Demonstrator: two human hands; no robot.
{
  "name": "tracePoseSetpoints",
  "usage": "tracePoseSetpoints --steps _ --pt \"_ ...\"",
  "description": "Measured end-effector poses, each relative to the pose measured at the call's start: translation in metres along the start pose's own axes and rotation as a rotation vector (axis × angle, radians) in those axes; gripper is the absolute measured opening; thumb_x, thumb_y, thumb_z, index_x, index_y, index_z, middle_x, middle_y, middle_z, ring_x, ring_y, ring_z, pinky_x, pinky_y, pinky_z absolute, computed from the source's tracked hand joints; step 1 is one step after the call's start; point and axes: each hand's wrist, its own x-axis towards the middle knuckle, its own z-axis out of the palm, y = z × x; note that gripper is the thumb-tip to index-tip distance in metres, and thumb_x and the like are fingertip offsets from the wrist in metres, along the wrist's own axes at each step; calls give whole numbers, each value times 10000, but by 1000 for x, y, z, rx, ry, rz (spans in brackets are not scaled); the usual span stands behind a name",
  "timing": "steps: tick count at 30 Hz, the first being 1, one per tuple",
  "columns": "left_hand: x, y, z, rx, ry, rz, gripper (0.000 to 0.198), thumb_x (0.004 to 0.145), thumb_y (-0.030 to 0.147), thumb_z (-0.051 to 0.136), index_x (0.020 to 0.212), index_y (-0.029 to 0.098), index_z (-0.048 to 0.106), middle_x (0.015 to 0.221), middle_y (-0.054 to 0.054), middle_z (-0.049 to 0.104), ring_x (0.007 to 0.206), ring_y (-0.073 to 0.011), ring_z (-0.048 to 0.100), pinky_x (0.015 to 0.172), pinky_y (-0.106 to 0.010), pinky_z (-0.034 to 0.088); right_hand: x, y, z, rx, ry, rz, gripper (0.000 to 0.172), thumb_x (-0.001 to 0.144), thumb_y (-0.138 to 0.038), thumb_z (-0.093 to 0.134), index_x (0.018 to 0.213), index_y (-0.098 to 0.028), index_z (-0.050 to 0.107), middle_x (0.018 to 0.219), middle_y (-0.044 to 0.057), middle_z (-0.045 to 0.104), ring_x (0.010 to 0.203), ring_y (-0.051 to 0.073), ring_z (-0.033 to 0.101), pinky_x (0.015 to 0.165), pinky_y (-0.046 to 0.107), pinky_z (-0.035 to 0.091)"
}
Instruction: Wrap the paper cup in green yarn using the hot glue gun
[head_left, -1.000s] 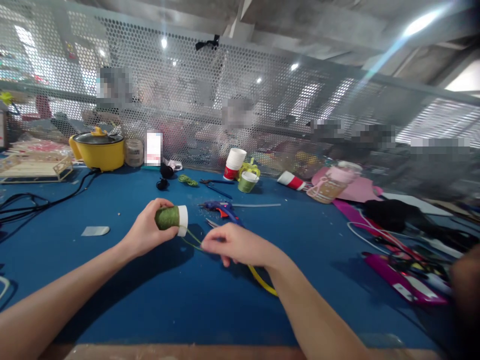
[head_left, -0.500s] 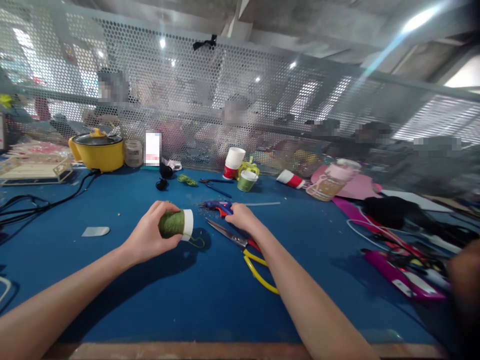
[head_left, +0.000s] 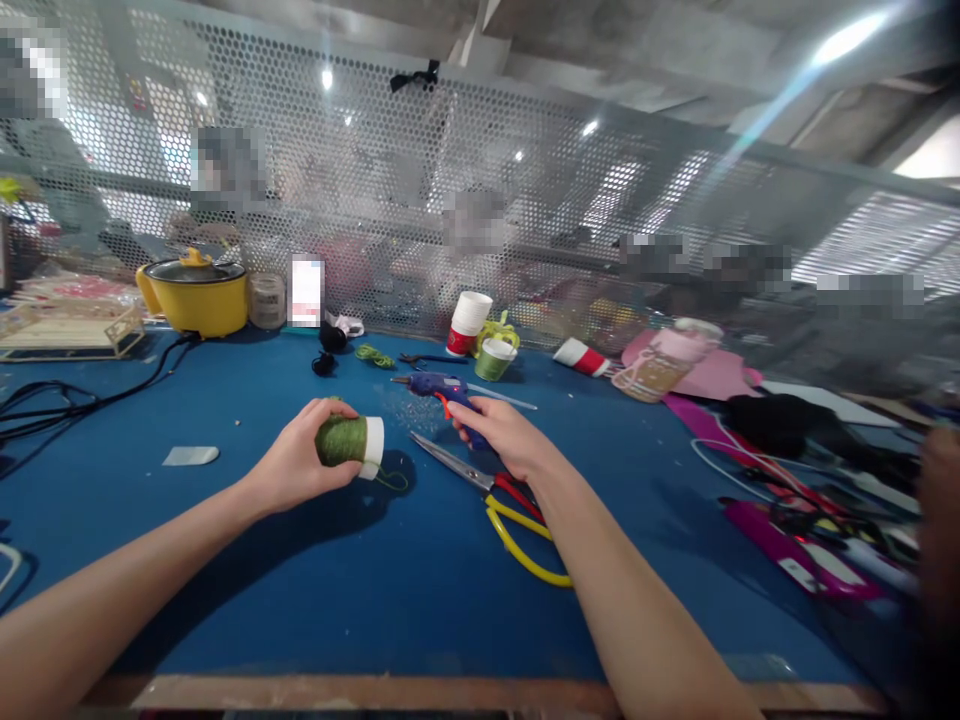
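- Paper cup (head_left: pixel 343 441), wound in green yarn: left of centre, on its side, apparently lifted above the blue table (head_left: pixel 337 600); long axis running roughly left to right, white rim toward the right hand.
- Left hand (head_left: pixel 300 460): curled round the yarn-covered wall, thumb on the near side, fingers over the far side (the nearer hand to the cup, and the only one touching it).
- Loose yarn end (head_left: pixel 406 484): one strand, looping out beside the rim, on the side facing the right hand; held by neither hand.
- Glue gun (head_left: pixel 439 384), blue with orange trigger: farther from the wearer than the cup and to its right; barrel roughly level, nozzle pointing left, apart from rim and strand.
- Right hand (head_left: pixel 499 430): closed about the gun's handle (whether the trigger is pressed, cannot tell).
- Scissors (head_left: pixel 457 465), red and yellow handles: on the table, blades angled up-left, handles partly behind the right forearm.
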Motion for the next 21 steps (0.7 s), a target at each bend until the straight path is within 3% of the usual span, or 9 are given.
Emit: tracePoseSetpoints --steps 4,9,15,21 --pt "2 -3 -1 -5 1 -10 392 617 215 632 976 198 476 1025 -57 543 935 -218 546 827 -374 434 -12 -9 5 173 -113 -23 212 676 -307 635 752 -137 533 649 11 570 560 91 525 518 221 435" --pt "5 -12 -2 -13 -6 -26 399 632 230 628 999 201 475 1028 -61 557 915 -215 565 801 -365 453 -30 -26 13 79 -246 -84 210 688 -275 615 826 -131 548 766 56 633 504 79 522 445 213 405" --pt "6 -17 -3 -33 -4 -31 390 639 249 625 992 194 469 1025 -65 560 892 -210 565 791 -363 457 -42 -36 20 -201 -121 -117 154 698 -291 578 699 -138 575 457 -28 501 426 85 458 438 218 384" --pt "8 -14 -5 -20 -15 -96 387 629 260 626 976 186 471 983 -59 568 839 -199 568 734 -335 462 -44 -33 23 -368 -13 -256 140 707 -295 546 700 -166 601 579 -14 557 513 106 465 514 240 400"
